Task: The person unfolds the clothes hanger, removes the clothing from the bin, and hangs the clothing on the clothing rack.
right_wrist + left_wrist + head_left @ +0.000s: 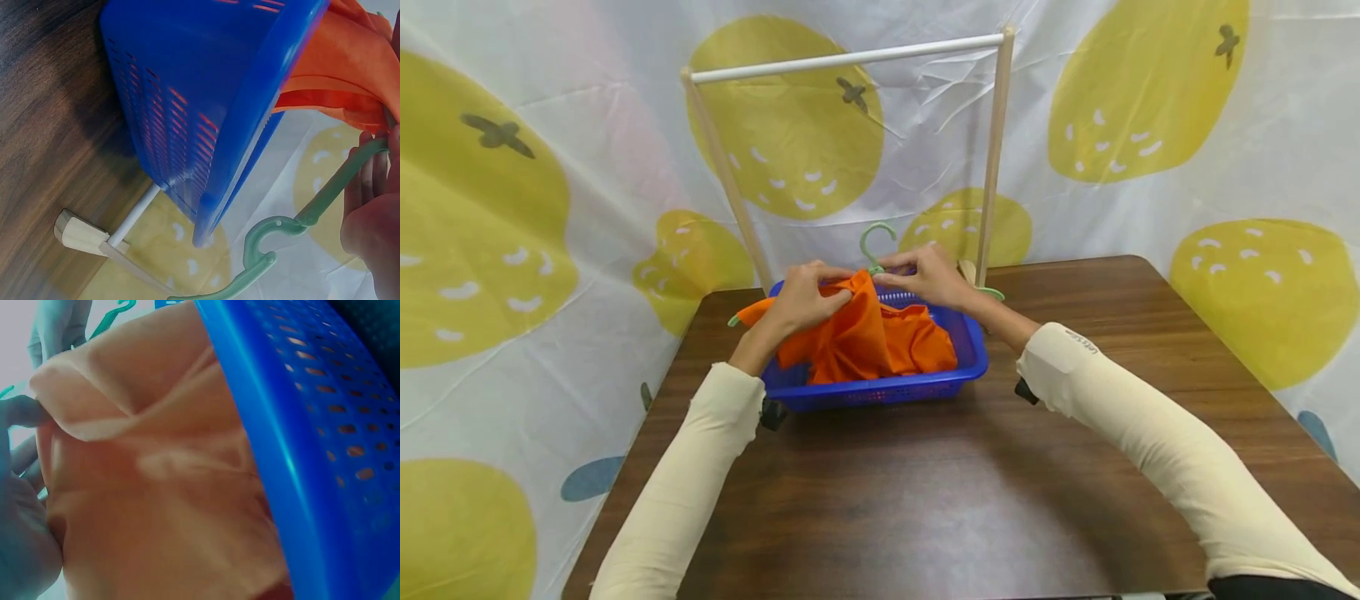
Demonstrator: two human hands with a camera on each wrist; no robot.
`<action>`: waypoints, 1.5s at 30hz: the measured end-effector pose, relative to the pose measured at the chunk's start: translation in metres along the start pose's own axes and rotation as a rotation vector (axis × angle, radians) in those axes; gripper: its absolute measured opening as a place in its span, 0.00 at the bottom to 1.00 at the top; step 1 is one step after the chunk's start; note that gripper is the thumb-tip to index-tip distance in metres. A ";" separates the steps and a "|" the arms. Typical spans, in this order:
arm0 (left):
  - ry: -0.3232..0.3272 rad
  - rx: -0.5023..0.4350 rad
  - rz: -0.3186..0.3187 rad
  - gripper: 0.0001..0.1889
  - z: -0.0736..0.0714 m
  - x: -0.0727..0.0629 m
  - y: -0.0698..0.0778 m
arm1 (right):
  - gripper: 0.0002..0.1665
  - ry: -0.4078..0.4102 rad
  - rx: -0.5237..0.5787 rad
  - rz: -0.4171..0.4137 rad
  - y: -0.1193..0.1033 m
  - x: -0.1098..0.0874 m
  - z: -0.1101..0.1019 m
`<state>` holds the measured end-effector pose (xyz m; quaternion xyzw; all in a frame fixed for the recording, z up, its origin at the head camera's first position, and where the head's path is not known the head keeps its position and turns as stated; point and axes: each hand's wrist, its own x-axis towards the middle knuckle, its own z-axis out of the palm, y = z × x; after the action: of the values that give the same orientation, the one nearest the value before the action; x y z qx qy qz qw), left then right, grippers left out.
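Note:
An orange garment (880, 337) lies bunched in a blue plastic basket (880, 393), part of it lifted above the rim. My left hand (808, 300) pinches the raised cloth between thumb and fingers. Just right of it, my right hand (928, 277) holds a light green hanger (877, 237) near the base of its hook, which points up. One green hanger tip pokes out of the cloth at the left; the other shows past my right wrist. In the right wrist view, a bare hanger arm (334, 190) runs out from my fingers. Cloth hides the rest of the hanger.
A small rack with wooden posts (994, 150) and a white top rod (850, 60) stands behind the basket. Its wooden foot (81, 234) rests on the brown tabletop (880, 500). A fruit-print curtain (1112, 208) hangs around the table.

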<state>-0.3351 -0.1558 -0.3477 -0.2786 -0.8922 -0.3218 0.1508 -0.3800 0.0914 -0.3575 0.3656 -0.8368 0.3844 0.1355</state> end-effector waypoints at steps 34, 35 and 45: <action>0.042 0.031 0.034 0.16 0.003 0.007 -0.003 | 0.17 -0.067 -0.054 0.002 -0.002 -0.004 -0.007; 0.049 0.035 0.028 0.16 0.000 0.006 -0.004 | 0.17 -0.054 -0.040 0.009 -0.002 -0.005 -0.007; 0.146 -0.008 -0.035 0.17 -0.024 -0.009 -0.018 | 0.13 0.123 0.012 0.054 0.017 -0.027 -0.015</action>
<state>-0.3366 -0.1868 -0.3421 -0.2392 -0.8823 -0.3473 0.2087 -0.3744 0.1242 -0.3705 0.3197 -0.8341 0.4147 0.1738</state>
